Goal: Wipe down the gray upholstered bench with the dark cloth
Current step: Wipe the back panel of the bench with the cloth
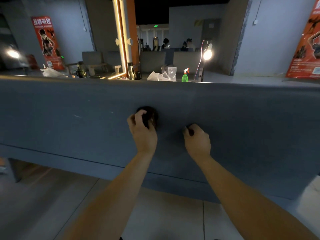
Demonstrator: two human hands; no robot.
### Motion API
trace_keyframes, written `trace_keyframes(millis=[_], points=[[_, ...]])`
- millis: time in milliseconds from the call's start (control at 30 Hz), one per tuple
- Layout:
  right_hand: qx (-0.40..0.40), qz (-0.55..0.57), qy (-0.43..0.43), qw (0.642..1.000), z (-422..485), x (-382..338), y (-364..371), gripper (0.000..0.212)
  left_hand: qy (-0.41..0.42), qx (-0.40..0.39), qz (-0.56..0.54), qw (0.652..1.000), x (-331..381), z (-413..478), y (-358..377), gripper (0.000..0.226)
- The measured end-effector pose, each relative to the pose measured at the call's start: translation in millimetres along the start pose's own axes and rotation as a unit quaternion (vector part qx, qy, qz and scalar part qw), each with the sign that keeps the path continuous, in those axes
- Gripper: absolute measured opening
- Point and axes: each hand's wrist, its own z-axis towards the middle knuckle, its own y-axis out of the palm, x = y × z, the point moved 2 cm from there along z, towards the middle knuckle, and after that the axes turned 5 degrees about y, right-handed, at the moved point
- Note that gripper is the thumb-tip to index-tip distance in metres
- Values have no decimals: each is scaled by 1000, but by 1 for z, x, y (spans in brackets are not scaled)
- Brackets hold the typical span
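The left hand (142, 130) is grasping the dark cloth (149, 115). The cloth is bunched into a compact wad, and the left fingers (138, 116) are curling over its near-left side. The wad is projecting just beyond those fingers and is touching the upholstery of the gray table (69, 110). Bunching is probably giving the hand a firm pad to bear down on instead of a loose sheet that would drag and fold.

The right hand (198, 139) is lying to the right of the cloth, apart from it and slightly nearer the person. Its fingers (187, 130) are clenched and are resting against the table surface. A dark patch is showing inside the curl. It reads as shadow, and no held object is discernible there. This hand appears to be bracing the body while the person is leaning over the table.

Both forearms are reaching across the front edge, so the work area is lying ahead of the fingers, toward the middle of the seat. Faint pale marks are showing on the fabric well to the left of the left fingers, and they are likely wiping targets.

A green spray bottle (185, 76) is standing far beyond the fingers, past the far edge of the table and out of immediate reach.
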Motion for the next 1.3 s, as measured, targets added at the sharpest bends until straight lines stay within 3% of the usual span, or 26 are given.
trace_keyframes(millis=[333, 433, 567, 700, 800, 933, 1133, 1300], points=[[16, 36, -44, 998, 6, 9, 3, 31, 32, -196, 106, 974, -45, -73, 54, 36], [-10, 46, -36, 998, 5, 10, 0, 27, 45, -262, 121, 956, -52, -96, 59, 25], [-69, 57, -13, 996, 5, 4, -13, 34, 14, -221, 35, 975, -22, -82, 44, 24], [8, 91, 10, 996, 6, 4, -32, 43, 87, -83, -27, 992, 43, -30, 27, 28], [56, 113, 47, 991, 10, 13, -48, 49, 137, -29, -47, 989, 81, -2, 31, 29], [42, 112, 83, 989, 12, 34, -56, 55, 215, -59, 2, 975, 99, -15, 59, 32], [29, 86, 87, 992, 11, 65, -58, 51, 187, -167, 54, 966, 50, -69, 83, 37], [48, 79, 40, 995, 10, 72, -54, 48, 175, -173, 81, 966, 38, -83, 91, 37]])
